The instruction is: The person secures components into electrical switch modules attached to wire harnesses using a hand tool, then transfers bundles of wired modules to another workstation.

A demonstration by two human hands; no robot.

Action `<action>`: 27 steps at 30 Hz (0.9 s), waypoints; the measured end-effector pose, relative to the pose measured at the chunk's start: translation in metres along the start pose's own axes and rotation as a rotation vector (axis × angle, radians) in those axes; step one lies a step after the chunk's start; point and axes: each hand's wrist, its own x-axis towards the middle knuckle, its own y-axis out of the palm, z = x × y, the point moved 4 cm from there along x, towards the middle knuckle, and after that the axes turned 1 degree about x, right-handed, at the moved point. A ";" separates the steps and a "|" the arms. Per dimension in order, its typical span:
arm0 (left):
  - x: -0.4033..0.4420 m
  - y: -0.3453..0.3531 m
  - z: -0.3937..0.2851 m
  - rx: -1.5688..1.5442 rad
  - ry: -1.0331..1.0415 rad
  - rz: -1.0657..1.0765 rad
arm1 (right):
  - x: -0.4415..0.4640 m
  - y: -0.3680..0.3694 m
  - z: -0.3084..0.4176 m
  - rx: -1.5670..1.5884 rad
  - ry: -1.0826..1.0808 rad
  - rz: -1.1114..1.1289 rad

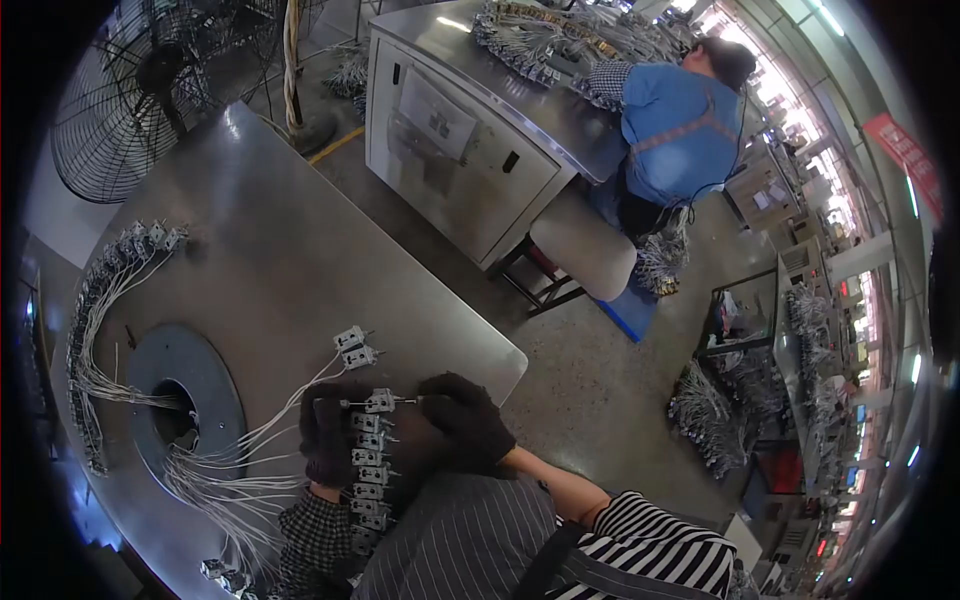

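My left hand point(326, 436), in a dark glove, is closed beside a row of small wired metal components point(370, 475) at the table's front edge. A thin metal pin runs from its fingers to the topmost small wired metal component point(380, 401). On the other side my right hand point(464, 416), also in a dark glove, has its fingers closed at that component's right end. White wires point(240, 475) lead left from the row to a grey ring point(228, 390) with a hole in its middle. Two more such components point(356, 348) lie just beyond my left hand.
The metal table point(290, 250) bears a curved line of similar components point(95, 290) at its left. A fan point(120, 110) stands behind it. Across the aisle a co-worker point(680, 130) sits at another bench point(430, 50) piled with wired parts. A stool point(583, 245) stands between.
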 end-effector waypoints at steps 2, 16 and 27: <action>0.001 0.000 0.001 -0.061 -0.034 0.015 | 0.001 0.002 -0.008 0.380 0.273 -0.125; 0.005 -0.003 -0.001 0.042 0.129 0.008 | 0.000 -0.003 -0.003 0.093 -0.010 -0.046; 0.001 -0.003 0.016 -0.176 -0.016 0.022 | 0.002 0.000 -0.011 0.144 0.187 0.038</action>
